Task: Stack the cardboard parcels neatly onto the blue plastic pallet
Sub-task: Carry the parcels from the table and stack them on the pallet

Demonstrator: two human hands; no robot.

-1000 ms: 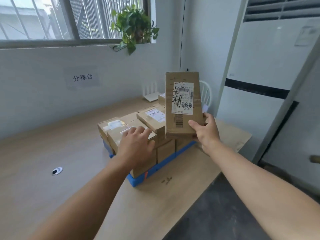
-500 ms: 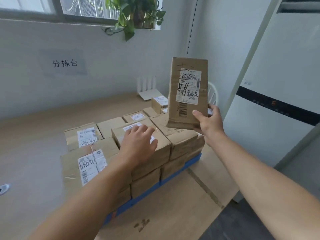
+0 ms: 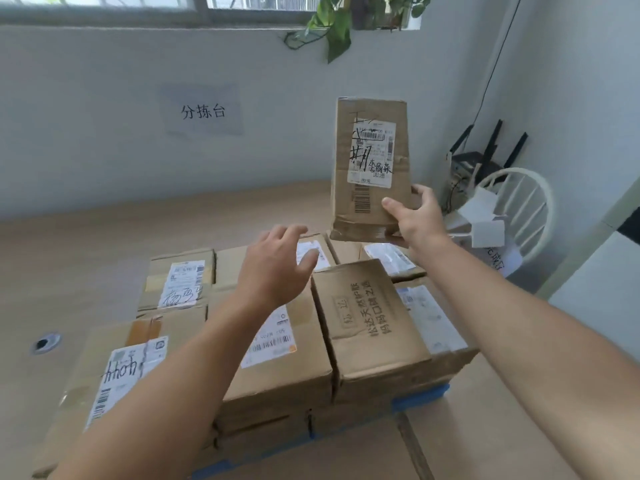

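**Parcel held upright over stack**

R hand (image 3: 415, 220) grips tall labelled parcel (image 3: 370, 161) by its lower R corner, upright, above far end of stacked parcels (image 3: 367, 323). L hand (image 3: 273, 268) open, fingers spread, over stack's middle; contact unclear. Stack sits on blue pallet (image 3: 420, 396) on wooden worktop (image 3: 86, 244).

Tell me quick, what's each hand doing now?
Left hand: open, holding nothing, over the stacked parcels.
Right hand: holds the upright parcel by its lower corner.

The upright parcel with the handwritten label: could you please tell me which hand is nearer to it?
Right. The right hand grips the upright parcel at its lower right corner; the left hand hovers open lower left of it, above the stack, apart.
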